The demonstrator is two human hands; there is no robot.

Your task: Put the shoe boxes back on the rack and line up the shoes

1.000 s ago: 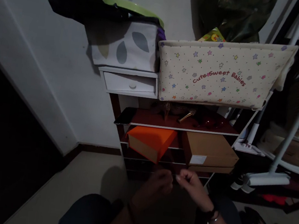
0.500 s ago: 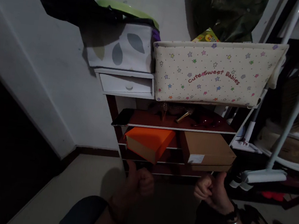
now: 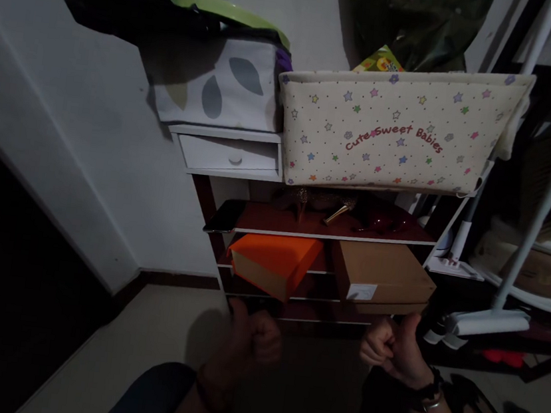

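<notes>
Left hand [image 3: 253, 338] and right hand [image 3: 397, 350] make empty fists near orange box [image 3: 276, 257] and brown box [image 3: 383, 270] at shelf's front edge [image 3: 322, 273]

The shelf rack [image 3: 266, 220] carries an orange box [image 3: 274, 254], a brown box [image 3: 384, 272] and, apparently, high-heeled shoes [image 3: 337, 215].

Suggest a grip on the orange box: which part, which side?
Probably best: the near corner of the orange box, from the front, pinching top and underside. The box sits askew, and that corner seems to jut from the shelf rack, so it offers a free edge. The left hand is nearest, below it in the picture.
</notes>
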